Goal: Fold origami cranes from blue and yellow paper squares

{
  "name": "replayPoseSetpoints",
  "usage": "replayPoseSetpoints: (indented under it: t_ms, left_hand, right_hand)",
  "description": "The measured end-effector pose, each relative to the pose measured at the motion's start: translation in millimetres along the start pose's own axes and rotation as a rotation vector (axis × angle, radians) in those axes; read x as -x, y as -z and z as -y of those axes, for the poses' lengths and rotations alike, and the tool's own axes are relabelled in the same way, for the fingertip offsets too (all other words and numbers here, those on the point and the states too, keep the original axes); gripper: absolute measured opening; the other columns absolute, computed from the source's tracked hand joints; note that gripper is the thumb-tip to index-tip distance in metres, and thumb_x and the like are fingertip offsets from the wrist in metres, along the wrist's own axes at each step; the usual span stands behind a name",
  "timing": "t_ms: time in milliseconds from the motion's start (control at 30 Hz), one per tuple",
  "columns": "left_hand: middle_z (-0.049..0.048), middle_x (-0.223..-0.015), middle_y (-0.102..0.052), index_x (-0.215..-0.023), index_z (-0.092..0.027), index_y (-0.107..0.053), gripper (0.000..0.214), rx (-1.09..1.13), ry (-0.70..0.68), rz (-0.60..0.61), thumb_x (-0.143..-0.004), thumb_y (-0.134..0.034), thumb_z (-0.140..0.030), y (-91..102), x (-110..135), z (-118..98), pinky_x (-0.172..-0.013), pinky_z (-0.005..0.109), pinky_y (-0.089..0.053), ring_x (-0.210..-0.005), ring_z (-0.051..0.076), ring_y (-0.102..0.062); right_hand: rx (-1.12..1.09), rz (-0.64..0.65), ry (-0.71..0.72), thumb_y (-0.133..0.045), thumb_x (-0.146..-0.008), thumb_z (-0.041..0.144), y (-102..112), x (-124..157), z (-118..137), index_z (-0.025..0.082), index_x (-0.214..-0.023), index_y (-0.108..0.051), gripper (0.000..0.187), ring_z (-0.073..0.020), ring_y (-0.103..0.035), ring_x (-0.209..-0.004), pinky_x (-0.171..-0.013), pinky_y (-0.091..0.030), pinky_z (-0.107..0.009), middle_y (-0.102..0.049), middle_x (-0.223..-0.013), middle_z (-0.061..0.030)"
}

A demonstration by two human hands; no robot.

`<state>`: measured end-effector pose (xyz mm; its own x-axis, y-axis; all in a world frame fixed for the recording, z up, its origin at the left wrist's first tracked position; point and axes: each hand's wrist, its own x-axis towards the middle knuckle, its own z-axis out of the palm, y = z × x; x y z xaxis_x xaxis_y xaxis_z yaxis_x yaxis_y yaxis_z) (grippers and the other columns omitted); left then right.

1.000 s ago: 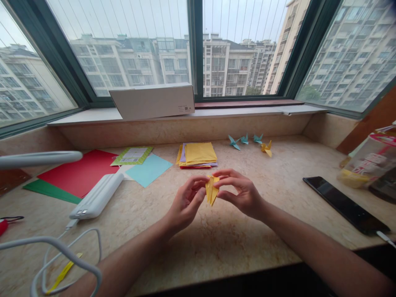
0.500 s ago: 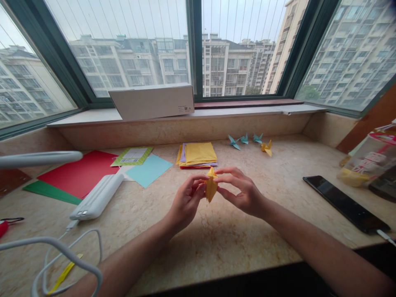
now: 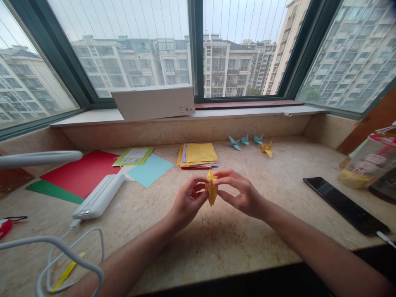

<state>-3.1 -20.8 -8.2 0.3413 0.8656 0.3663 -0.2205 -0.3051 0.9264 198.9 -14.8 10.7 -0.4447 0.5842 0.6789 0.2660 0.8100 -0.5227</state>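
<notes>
Between my two hands a piece of folded yellow origami paper (image 3: pixel 211 189) is held upright above the counter, narrow and pointed at top and bottom. My left hand (image 3: pixel 188 200) pinches its left edge with thumb and fingers. From the right, my right hand (image 3: pixel 243 192) grips the other edge, thumb below and fingertips above. Just behind lies a stack of yellow, purple and red paper pieces (image 3: pixel 201 153). Farther right stand several small paper cranes: blue ones, including a blue crane (image 3: pixel 234 143), and a yellow crane (image 3: pixel 267 149).
On the left lie red paper (image 3: pixel 83 171), green paper (image 3: pixel 55 191), light blue paper (image 3: pixel 151 170), a green-bordered packet (image 3: pixel 133 156) and a white power bank (image 3: pixel 99 196) with a cable. A black phone (image 3: pixel 345 204) and a plastic container (image 3: pixel 368 159) are at right. A box (image 3: pixel 154 102) stands on the sill.
The yellow folded paper sits slightly lower, and my left thumb has shifted a little to the right along it. Both hands still hold it.
</notes>
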Motion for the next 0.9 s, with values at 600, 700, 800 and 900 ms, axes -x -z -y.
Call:
replayPoseSetpoints:
  t_ms: [600, 700, 800, 900]
  left_hand:
    - [0.0067, -0.109, -0.060, -0.093, -0.017, -0.063, 0.011, 0.028, -0.062, 0.064, -0.084, -0.070, -0.019, 1.2, 0.4, -3.7, -0.084, 0.029, -0.054, -0.101, 0.019, -0.064]
    - [0.0081, -0.108, -0.062, -0.089, -0.016, -0.064, 0.011, -0.027, -0.086, 0.038, -0.083, -0.071, -0.022, 2.8, 0.2, -2.3, -0.083, 0.029, -0.055, -0.100, 0.020, -0.065]
    - [0.0086, -0.107, -0.063, -0.086, -0.016, -0.064, 0.011, -0.071, -0.098, 0.032, -0.083, -0.071, -0.024, 4.3, 0.2, -2.3, -0.080, 0.029, -0.055, -0.097, 0.020, -0.066]
    - [0.0094, -0.105, -0.065, -0.085, -0.016, -0.065, 0.012, -0.155, -0.112, 0.026, -0.083, -0.072, -0.026, 5.6, 0.2, -3.7, -0.080, 0.030, -0.055, -0.096, 0.020, -0.065]
  right_hand:
    - [-0.047, 0.092, 0.080, -0.058, -0.092, 0.014, 5.4, 6.2, -8.7, 0.025, -0.113, -0.063, 0.024, -0.0202, -0.059, -0.111, -0.097, -0.050, -0.040, -0.056, -0.125, -0.0097]
    - [-0.084, 0.132, 0.095, -0.064, -0.089, 0.017, 10.3, 4.4, -7.5, 0.024, -0.113, -0.064, 0.025, -0.0196, -0.060, -0.107, -0.095, -0.051, -0.038, -0.055, -0.125, -0.0099]
    - [-0.128, 0.153, 0.091, -0.071, -0.085, 0.023, 13.6, 2.7, -6.9, 0.023, -0.113, -0.065, 0.028, -0.0203, -0.061, -0.106, -0.094, -0.052, -0.038, -0.056, -0.124, -0.0108]
    - [-0.138, 0.153, 0.070, -0.071, -0.085, 0.026, 14.8, 2.2, -6.6, 0.022, -0.108, -0.067, 0.024, -0.0204, -0.062, -0.104, -0.094, -0.052, -0.038, -0.058, -0.122, -0.0111]
